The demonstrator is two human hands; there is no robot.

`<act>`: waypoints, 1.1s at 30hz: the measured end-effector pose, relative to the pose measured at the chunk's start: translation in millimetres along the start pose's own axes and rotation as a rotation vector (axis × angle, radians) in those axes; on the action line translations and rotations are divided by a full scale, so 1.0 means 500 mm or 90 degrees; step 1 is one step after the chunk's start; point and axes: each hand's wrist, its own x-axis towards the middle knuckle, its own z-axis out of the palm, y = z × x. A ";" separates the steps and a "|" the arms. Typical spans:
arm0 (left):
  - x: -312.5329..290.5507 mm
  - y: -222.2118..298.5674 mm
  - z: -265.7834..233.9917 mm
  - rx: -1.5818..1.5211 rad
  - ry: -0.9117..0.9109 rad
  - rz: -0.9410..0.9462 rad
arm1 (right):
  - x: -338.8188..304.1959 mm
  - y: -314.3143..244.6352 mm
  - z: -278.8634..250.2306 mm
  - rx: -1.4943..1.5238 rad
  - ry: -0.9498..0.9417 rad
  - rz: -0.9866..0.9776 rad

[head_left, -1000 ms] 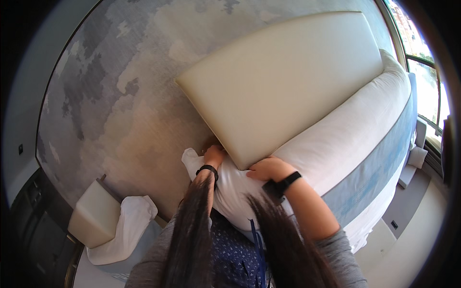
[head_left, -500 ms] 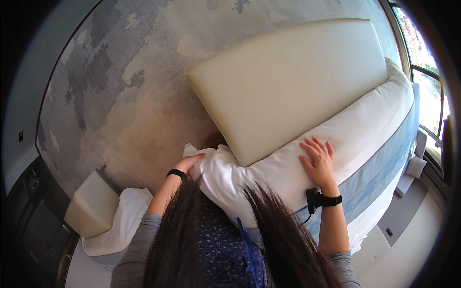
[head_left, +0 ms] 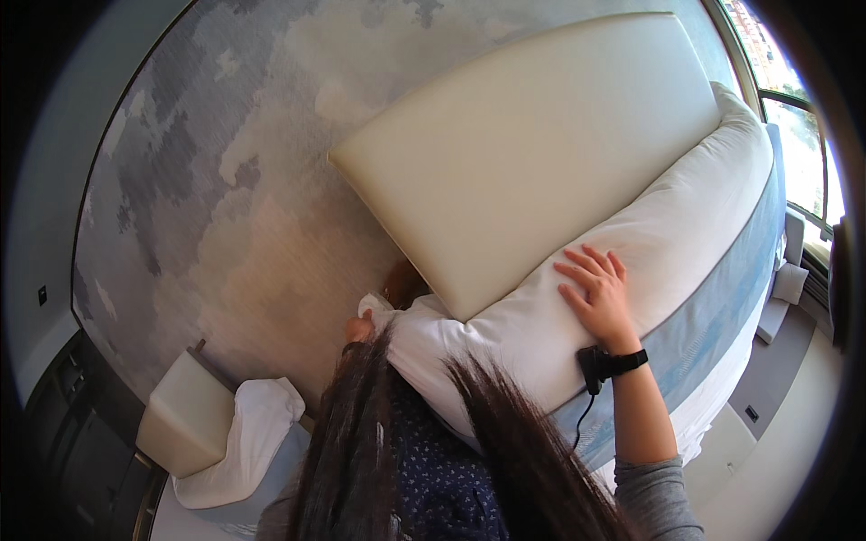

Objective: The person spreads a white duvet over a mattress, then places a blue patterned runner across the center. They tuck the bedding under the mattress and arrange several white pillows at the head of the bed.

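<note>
A long white pillow (head_left: 667,243) lies along the head of the bed, against a cream padded headboard (head_left: 532,153). My right hand (head_left: 595,293) rests flat on the pillow with its fingers spread, a black band on the wrist. My left hand (head_left: 359,329) is at the pillow's left end, mostly hidden behind my hanging dark hair (head_left: 352,442); only knuckles show, so its grip cannot be made out. A pale blue bed cover (head_left: 713,334) runs below the pillow.
A grey and beige patterned wall (head_left: 225,180) rises behind the headboard. At the lower left stands a cream bedside block (head_left: 185,410) with crumpled white linen (head_left: 253,433) next to it. A window (head_left: 794,117) is at the far right.
My right hand has slid rightward along the pillow and now lies flat on it. My left hand has dropped lower behind my hair at the pillow's left end.
</note>
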 end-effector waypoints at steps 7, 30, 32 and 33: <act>-0.092 0.172 -0.184 -0.040 0.178 0.255 | 0.003 0.000 0.006 0.044 0.014 0.007; -0.468 0.242 -0.055 0.173 -0.411 0.614 | -0.437 -0.151 0.175 0.137 0.277 0.593; -0.428 0.208 -0.039 0.259 -0.324 0.614 | -0.491 -0.245 0.222 0.192 0.228 0.550; -0.410 0.198 -0.034 0.299 -0.277 0.615 | -0.507 -0.275 0.244 0.208 0.206 0.526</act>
